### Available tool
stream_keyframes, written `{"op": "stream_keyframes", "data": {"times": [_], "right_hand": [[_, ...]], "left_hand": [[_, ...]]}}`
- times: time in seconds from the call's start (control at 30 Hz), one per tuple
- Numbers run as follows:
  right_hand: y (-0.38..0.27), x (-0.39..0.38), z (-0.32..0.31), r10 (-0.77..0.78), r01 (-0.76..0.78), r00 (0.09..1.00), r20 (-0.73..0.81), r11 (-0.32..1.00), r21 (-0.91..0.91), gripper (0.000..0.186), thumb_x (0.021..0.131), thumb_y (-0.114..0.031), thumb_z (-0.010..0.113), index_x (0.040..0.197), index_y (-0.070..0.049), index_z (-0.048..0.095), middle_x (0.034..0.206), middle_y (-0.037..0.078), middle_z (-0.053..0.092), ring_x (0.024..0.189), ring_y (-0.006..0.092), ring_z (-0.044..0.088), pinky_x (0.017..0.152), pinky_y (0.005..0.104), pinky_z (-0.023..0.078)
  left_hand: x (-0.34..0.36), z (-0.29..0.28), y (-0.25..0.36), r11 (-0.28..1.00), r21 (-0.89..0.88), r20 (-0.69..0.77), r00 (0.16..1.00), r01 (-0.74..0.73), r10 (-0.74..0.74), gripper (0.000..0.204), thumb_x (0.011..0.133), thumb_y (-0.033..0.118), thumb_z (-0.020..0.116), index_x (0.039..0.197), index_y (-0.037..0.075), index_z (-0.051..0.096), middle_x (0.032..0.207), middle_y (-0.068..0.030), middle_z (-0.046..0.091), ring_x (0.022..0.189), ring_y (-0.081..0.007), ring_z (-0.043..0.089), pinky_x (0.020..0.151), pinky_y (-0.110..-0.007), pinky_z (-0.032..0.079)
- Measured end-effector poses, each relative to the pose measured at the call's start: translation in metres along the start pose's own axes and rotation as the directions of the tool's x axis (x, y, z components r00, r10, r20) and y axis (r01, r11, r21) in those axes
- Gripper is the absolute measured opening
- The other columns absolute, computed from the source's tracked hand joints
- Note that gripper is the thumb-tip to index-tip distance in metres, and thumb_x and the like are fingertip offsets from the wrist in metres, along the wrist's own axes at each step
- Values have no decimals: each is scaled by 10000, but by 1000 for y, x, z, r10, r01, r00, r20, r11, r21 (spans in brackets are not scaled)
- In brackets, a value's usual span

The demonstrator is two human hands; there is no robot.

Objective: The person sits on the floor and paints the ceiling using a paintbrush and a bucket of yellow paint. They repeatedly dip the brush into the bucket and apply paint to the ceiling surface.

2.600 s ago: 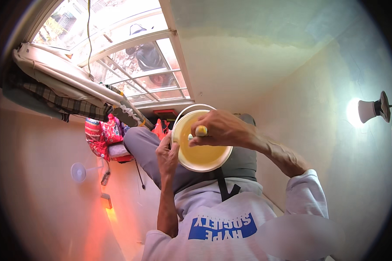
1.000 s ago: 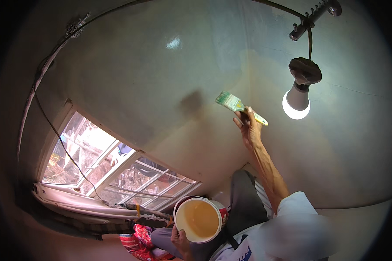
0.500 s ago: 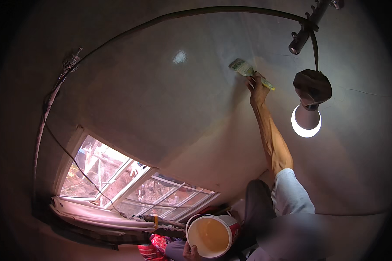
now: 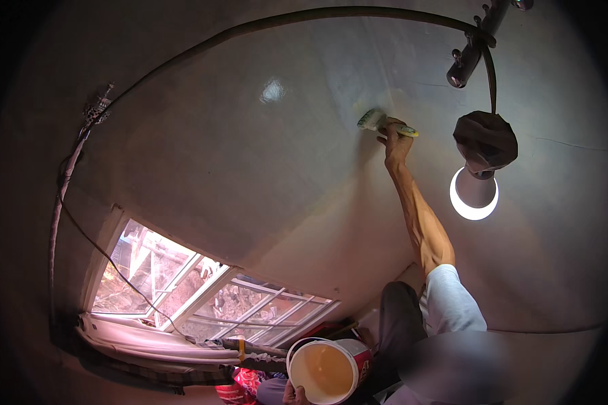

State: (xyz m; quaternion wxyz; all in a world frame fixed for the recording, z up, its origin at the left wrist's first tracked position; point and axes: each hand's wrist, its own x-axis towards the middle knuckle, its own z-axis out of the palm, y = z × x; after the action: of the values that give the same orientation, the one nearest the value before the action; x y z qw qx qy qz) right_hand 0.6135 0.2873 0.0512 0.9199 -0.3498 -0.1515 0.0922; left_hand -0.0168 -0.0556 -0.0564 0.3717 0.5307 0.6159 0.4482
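A flat paintbrush (image 4: pixel 370 119) with pale, coated bristles rests against the grey wall (image 4: pixel 277 155). My right hand (image 4: pixel 397 140) grips its yellow-tipped handle, the arm stretched far up from a light sleeve. At the lower middle, my left hand (image 4: pixel 295 394) holds the rim of a white bucket (image 4: pixel 358 358). The bucket is tilted so that its inside shows, with a pale yellowish liquid in it; its thin handle hangs over the left side. Most of my left hand is cut off by the lower edge.
A lit bulb (image 4: pixel 475 196) hangs right of my forearm from a dark cable (image 4: pixel 304 15) looped across the top. A metal bar (image 4: pixel 476 47) juts in above it. White-framed windows (image 4: pixel 203 283) are at the lower left, with a folded pale cloth (image 4: pixel 142 339) below them.
My right hand has bent at the wrist and drawn the brush slightly lower along the wall, its handle now flatter. My left hand and the bucket stay almost in place.
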Motion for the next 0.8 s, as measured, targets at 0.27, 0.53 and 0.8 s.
{"op": "stream_keyframes", "data": {"times": [0.27,0.53,0.8], "right_hand": [[-45,0,106,-87,72,983,163,992,100,389,896,-262,710,1115,50,636,1027,161,678,878,260,699,740,371,597],[-5,-21,16,106,-108,994,22,980,166,228,899,-142,657,1090,-19,634,1056,121,659,866,229,689,752,340,587],[15,-35,8,22,-28,996,-82,997,-75,208,894,-139,610,1038,7,646,979,135,673,831,218,686,673,336,588]], "left_hand": [[-16,-21,-17,995,97,-1,999,32,-32,384,961,125,585,1325,6,562,1150,-100,656,979,-199,604,839,-337,499],[3,-11,-11,998,18,82,995,63,-64,393,972,127,570,1345,7,546,1175,-104,651,1001,-200,607,852,-335,499],[4,-11,-1,991,-81,120,988,111,-100,402,983,129,556,1365,9,529,1200,-108,646,1022,-201,609,864,-333,498]]}}
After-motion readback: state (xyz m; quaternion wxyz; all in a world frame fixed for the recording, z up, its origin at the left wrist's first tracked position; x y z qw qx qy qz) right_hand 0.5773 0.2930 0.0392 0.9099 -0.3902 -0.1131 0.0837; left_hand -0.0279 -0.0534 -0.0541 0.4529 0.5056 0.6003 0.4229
